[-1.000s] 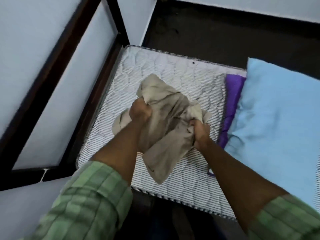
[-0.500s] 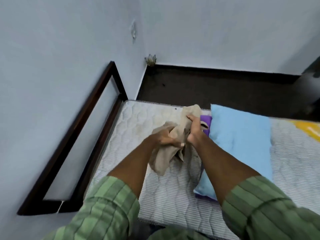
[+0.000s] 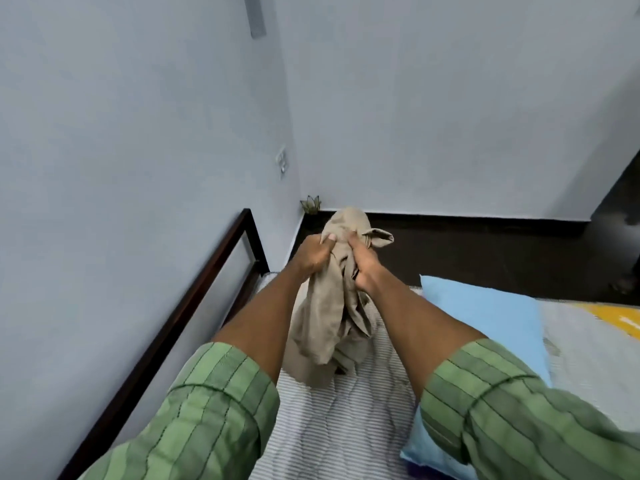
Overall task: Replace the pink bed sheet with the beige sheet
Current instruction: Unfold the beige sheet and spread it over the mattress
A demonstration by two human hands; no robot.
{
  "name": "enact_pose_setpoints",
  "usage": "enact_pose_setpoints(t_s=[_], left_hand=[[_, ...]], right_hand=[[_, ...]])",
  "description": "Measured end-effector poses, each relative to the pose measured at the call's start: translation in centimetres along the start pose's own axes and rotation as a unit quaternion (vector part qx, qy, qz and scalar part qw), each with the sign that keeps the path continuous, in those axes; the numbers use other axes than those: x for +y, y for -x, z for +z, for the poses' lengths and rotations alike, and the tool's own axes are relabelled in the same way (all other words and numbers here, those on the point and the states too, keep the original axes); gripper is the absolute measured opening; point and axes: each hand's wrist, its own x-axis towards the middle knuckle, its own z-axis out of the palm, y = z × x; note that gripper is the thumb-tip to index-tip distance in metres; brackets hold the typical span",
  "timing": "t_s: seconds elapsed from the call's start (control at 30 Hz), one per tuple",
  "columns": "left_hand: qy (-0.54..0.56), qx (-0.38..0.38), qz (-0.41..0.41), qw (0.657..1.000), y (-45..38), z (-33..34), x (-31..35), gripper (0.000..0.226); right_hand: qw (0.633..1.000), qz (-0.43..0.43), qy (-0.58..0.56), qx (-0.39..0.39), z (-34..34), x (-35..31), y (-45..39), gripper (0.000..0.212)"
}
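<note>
The beige sheet (image 3: 329,320) hangs bunched in the air above the bare quilted mattress (image 3: 343,431). My left hand (image 3: 313,256) grips its upper left part. My right hand (image 3: 363,268) is closed on the cloth right beside it, the two hands almost touching. The sheet's top bulges above my fingers and its loose lower folds droop to the mattress between my forearms. No pink sheet is in view.
A light blue pillow (image 3: 491,323) lies on the mattress to the right, with a yellow patch (image 3: 616,317) beyond it. The dark bed frame (image 3: 194,306) runs along the left wall. Dark floor (image 3: 485,258) lies beyond the bed, and a small ornament (image 3: 310,204) sits in the corner.
Both hands have lifted the bunched beige sheet off the mattress and raised it higher and further forward. The hands have come closer together, and my view has tilted up toward the walls.
</note>
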Motion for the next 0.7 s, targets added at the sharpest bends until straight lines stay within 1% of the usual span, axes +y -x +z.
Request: enact_pose_setpoints(t_s=[0.1, 0.17, 0.2, 0.27, 0.33, 0.4, 0.47, 0.5, 0.53, 0.57, 0.6, 0.67, 0.7], left_hand=[[-0.042, 0.12, 0.01, 0.992, -1.2, -2.1, 1.3, 0.043], [-0.041, 0.189, -0.001, 0.981, -1.8, -4.5, 2.7, 0.046], [-0.052, 0.203, 0.001, 0.978, -2.0, -5.7, 3.3, 0.047], [-0.088, 0.206, 0.019, 0.974, -2.3, -7.6, 4.4, 0.048], [-0.125, 0.202, 0.031, 0.971, -2.8, -8.4, 5.4, 0.049], [-0.136, 0.209, 0.038, 0.968, -3.2, -8.5, 6.4, 0.049], [-0.121, 0.228, 0.031, 0.966, -3.5, -8.7, 7.6, 0.05], [-0.106, 0.239, 0.02, 0.965, -3.5, -8.9, 8.4, 0.051], [-0.091, 0.25, 0.011, 0.964, -3.4, -9.1, 9.3, 0.052], [-0.078, 0.259, 0.011, 0.963, -3.3, -9.4, 10.2, 0.052], [-0.067, 0.265, 0.018, 0.962, -3.3, -9.7, 11.1, 0.051], [-0.057, 0.272, 0.04, 0.96, -3.5, -10.2, 12.7, 0.049], [-0.058, 0.275, 0.047, 0.959, -3.6, -10.6, 13.3, 0.048]], right_hand=[[0.999, -0.039, -0.018, 0.011, 1.5, -2.3, 0.7, 0.054], [0.997, -0.057, -0.047, 0.007, 2.0, -4.5, 0.6, 0.048], [0.996, -0.065, -0.06, -0.001, 2.3, -5.7, 0.9, 0.041], [0.993, -0.093, -0.064, -0.021, 3.1, -8.4, 0.8, 0.03], [0.993, -0.108, -0.054, -0.016, 4.2, -10.5, 0.9, 0.026], [0.992, -0.12, -0.041, -0.007, 5.0, -11.9, 0.2, 0.032], [0.993, -0.104, -0.028, -0.041, 5.5, -12.7, -0.1, 0.048], [0.993, -0.088, -0.011, -0.077, 5.6, -13.1, 0.5, 0.053], [0.991, -0.067, 0.019, -0.118, 5.5, -13.4, 1.5, 0.048], [0.985, -0.041, 0.071, -0.154, 5.5, -13.6, 1.9, 0.037], [0.973, -0.009, 0.146, -0.18, 5.5, -13.6, 2.3, 0.028], [0.93, 0.037, 0.304, -0.204, 5.5, -13.3, 2.8, 0.028], [0.91, 0.044, 0.357, -0.207, 5.6, -13.6, 2.9, 0.028]])
